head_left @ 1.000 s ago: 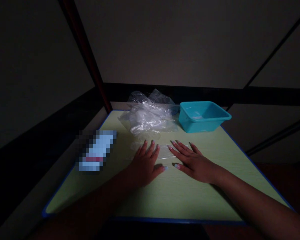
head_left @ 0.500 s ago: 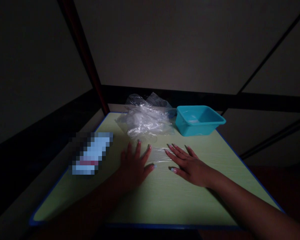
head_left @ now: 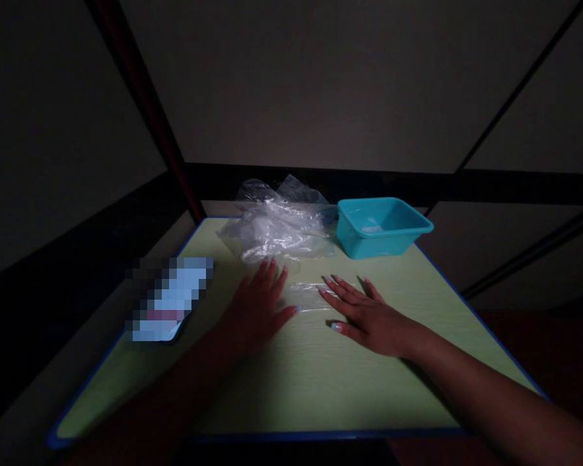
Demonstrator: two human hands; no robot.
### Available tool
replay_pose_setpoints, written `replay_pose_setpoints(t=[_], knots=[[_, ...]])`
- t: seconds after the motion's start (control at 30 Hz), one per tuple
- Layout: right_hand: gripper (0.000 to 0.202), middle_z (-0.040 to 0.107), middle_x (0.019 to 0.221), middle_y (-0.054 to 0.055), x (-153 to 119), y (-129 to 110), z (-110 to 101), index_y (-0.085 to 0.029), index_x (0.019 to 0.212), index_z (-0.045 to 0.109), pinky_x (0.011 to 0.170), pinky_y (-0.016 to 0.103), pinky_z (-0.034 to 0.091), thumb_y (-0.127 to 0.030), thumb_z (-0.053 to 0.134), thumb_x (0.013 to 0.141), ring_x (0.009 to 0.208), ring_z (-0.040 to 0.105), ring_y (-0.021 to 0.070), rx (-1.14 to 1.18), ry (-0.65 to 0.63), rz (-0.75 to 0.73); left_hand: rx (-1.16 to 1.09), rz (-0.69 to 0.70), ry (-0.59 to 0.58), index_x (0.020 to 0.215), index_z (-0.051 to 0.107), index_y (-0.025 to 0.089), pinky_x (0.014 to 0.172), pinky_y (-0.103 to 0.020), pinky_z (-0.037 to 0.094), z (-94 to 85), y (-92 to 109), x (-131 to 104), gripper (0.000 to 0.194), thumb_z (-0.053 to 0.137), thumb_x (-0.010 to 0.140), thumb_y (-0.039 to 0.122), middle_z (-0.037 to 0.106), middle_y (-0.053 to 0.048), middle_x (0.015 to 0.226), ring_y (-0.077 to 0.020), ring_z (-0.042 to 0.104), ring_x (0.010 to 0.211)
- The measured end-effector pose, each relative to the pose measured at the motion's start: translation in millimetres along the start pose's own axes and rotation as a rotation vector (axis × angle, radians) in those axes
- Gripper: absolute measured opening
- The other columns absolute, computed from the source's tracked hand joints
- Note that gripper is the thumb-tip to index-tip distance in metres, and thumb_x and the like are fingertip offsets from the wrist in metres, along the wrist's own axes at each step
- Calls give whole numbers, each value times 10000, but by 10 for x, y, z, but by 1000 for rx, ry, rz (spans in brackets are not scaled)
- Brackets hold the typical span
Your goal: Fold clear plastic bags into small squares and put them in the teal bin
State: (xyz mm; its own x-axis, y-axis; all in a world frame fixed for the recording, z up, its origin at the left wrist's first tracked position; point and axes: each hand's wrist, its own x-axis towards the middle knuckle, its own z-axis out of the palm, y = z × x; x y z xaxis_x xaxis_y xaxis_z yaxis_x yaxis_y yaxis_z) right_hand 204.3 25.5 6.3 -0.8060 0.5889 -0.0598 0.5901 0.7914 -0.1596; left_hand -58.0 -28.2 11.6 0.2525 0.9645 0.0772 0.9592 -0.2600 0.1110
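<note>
A clear plastic bag (head_left: 305, 298) lies flat on the pale green table (head_left: 330, 395), between my hands. The fingers of my right hand (head_left: 366, 318) are spread and rest over its right part, hiding that end. My left hand (head_left: 262, 304) is open at the bag's left end, its fingers pointing at a crumpled heap of clear plastic bags (head_left: 284, 226). Its thumb reaches toward the flat bag's lower left edge; whether the hand touches the bag or hovers over it I cannot tell. Neither hand grips anything.
A turquoise plastic basin (head_left: 381, 230) stands at the back right, with something pale inside. At the left edge lies a phone-like device (head_left: 175, 301), its bright screen blurred out. The table has a blue rim, and a panelled wall (head_left: 301, 84) rises behind it.
My left hand has shifted a little left and forward, its fingers closer together. My right hand stays spread over the flat bag. The whole view has moved slightly.
</note>
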Motion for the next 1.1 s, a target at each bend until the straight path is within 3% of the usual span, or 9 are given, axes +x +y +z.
replay_pose_setpoints(t=[0.07,0.13,0.23,0.5,0.67,0.77,0.83,0.97,1.1], knots=[[624,98,1581,83,2,-2,3,-323,1527,88,1084,701,128,-491,354,988,1440,158,332,3,0,-1,-82,210,-87,1516,247,183,1136,-549,224,1,74,-6,695,382,943,552,189,-143,1582,-313,148,1464],[621,91,1580,87,6,-4,6,-314,1529,97,1084,700,124,-489,350,990,1444,145,326,8,-15,9,-109,290,-190,1520,227,188,1148,-545,194,9,141,-21,701,383,944,555,184,-132,1581,-293,152,1466],[615,77,1582,88,9,-5,8,-301,1531,104,1087,696,111,-487,338,994,1451,125,310,4,-39,27,-82,204,-275,1523,203,147,1139,-571,186,16,165,-41,718,366,949,546,135,-153,1583,-308,103,1470],[620,63,1586,72,1,-11,-18,-324,1533,66,1091,693,99,-506,313,993,1452,120,311,2,-48,28,-72,-53,-308,1527,178,105,1110,-625,181,-10,-54,-50,750,271,953,579,65,-192,1585,-377,23,1458],[616,79,1584,84,-9,-1,-12,-299,1533,95,1085,701,97,-499,315,994,1449,120,317,3,-51,22,-124,-146,-117,1498,246,90,1123,-560,238,-70,-108,25,684,316,959,505,224,-207,1559,-335,197,1449],[613,77,1584,89,-29,4,-17,-299,1532,91,1081,704,79,-488,320,996,1450,114,311,9,-54,24,-180,-186,116,1398,432,126,1114,-448,324,-125,-181,91,550,365,957,448,438,-157,1474,-288,397,1366],[615,75,1584,86,-45,6,-33,-302,1532,92,1085,698,66,-494,320,994,1451,105,307,16,-68,32,-169,-258,191,1245,571,131,1039,-409,411,-153,-255,126,442,403,950,415,601,-141,1297,-276,541,1218],[666,58,1583,83,-67,10,-86,-297,1534,97,1095,685,36,-551,346,970,1452,85,315,31,-127,49,-95,-426,122,979,652,128,870,-391,472,-164,-399,167,308,506,902,388,683,-139,1002,-288,623,985],[709,33,1581,94,-77,8,-140,-281,1534,109,1098,676,9,-580,378,950,1454,73,317,40,-175,57,-140,-429,61,817,629,164,788,-329,456,-163,-415,179,176,559,866,319,690,-99,921,-249,632,902]])
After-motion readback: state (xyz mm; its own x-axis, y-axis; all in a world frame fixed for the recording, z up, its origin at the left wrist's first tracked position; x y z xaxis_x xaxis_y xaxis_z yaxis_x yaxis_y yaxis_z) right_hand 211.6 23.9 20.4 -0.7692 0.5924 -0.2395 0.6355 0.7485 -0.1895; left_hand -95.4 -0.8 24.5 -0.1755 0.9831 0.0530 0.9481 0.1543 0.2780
